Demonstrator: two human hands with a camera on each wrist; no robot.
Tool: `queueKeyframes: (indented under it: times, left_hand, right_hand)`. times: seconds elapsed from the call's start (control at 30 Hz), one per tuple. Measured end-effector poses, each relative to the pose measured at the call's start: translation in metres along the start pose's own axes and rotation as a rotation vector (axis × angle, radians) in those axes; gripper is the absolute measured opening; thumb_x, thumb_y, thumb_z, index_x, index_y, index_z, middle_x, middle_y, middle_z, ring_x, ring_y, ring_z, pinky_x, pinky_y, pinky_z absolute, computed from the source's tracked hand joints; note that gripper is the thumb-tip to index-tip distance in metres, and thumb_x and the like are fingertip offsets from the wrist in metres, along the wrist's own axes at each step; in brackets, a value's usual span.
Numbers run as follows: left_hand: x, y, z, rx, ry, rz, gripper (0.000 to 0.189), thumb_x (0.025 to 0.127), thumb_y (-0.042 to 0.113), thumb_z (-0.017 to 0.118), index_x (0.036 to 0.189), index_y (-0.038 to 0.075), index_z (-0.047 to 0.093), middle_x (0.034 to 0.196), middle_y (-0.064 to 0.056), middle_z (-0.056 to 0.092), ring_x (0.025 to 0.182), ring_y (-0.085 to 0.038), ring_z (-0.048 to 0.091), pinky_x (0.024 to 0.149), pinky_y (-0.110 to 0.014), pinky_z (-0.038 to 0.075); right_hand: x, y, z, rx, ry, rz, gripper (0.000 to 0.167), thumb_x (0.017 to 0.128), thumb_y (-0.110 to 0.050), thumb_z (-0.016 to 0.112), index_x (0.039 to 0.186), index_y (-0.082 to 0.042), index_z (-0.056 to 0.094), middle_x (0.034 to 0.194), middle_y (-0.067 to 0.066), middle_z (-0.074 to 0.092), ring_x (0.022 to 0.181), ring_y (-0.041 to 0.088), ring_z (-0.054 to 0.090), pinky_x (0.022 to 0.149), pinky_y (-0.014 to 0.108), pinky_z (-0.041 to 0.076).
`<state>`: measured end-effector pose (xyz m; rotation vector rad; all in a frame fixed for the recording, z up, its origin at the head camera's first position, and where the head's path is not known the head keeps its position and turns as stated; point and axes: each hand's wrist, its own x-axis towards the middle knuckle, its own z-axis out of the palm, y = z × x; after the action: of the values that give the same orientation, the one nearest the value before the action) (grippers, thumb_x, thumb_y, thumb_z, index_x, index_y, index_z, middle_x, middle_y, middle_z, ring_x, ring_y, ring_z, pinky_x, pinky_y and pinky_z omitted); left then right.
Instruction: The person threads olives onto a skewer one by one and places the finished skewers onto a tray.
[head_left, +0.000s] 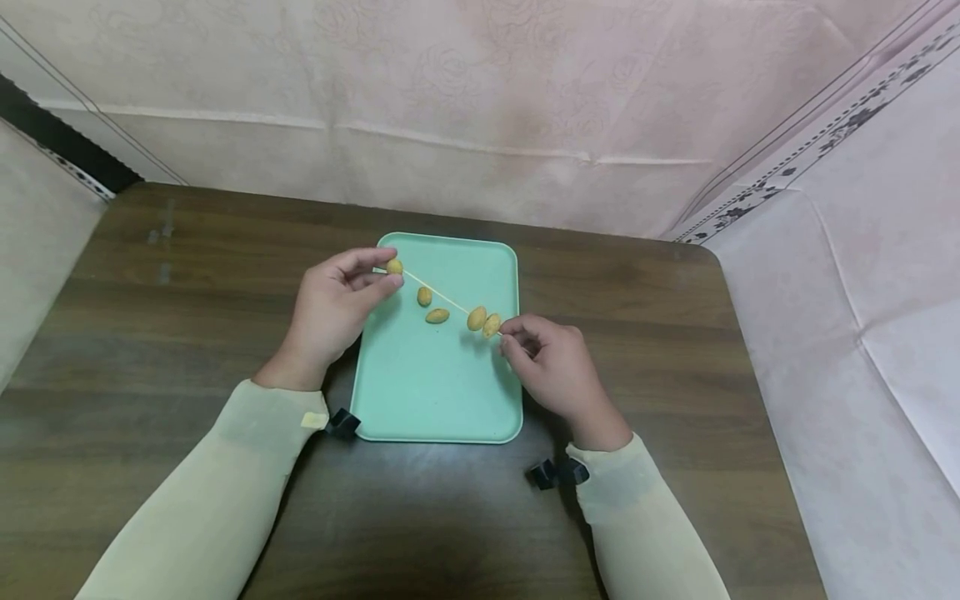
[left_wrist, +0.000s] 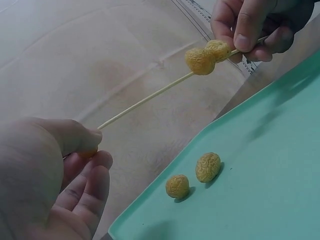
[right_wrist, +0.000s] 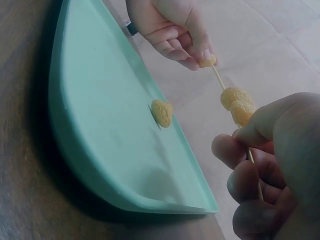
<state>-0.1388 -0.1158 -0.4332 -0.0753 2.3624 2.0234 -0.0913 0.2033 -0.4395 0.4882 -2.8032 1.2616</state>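
A thin wooden skewer point(head_left: 437, 292) stretches between both hands above a mint-green tray point(head_left: 435, 400). My right hand point(head_left: 558, 362) pinches it near one end, just behind two wrinkled yellow-brown balls point(left_wrist: 200, 61) threaded side by side. At the other end, my left hand point(head_left: 330, 304) pinches a third wrinkled ball point(head_left: 394, 266) between thumb and fingers. The skewer meets that ball, but the left thumb partly hides it in the left wrist view. Two loose balls, one rounder point(left_wrist: 177, 186) and one longer point(left_wrist: 208, 167), lie apart on the tray below.
The tray lies on a dark brown wooden table point(head_left: 225, 333). Pale patterned cloth point(head_left: 450, 100) hangs behind the table, and more covers the right side point(head_left: 862, 292). Small black devices point(head_left: 343, 424) sit at both wrists, beside the light sleeves.
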Motion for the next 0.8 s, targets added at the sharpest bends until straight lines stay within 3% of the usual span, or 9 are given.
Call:
queueKeyframes:
  times: [0.47, 0.8]
  left_hand:
    - [0.0009, -0.0029, 0.0017, -0.027, 0.022, 0.052, 0.037, 0.102, 0.026, 0.088, 0.137, 0.015, 0.081, 0.125, -0.003, 0.083, 0.108, -0.011, 0.079, 0.090, -0.017, 0.064]
    - [-0.0004, -0.0026, 0.0022, 0.018, 0.045, 0.065, 0.036, 0.101, 0.029, 0.089, 0.135, 0.018, 0.083, 0.127, -0.004, 0.083, 0.107, -0.008, 0.079, 0.089, -0.016, 0.064]
  right_hand:
    - [0.0005, 0.0008, 0.0010, 0.001, 0.000, -0.011, 0.014, 0.109, -0.016, 0.075, 0.116, -0.007, 0.083, 0.093, -0.003, 0.082, 0.072, 0.015, 0.066, 0.062, 0.027, 0.059]
    - [0.0008, 0.0015, 0.0010, -0.015, -0.003, -0.016, 0.014, 0.108, -0.015, 0.076, 0.117, -0.007, 0.083, 0.095, -0.003, 0.083, 0.073, 0.014, 0.066, 0.063, 0.027, 0.060]
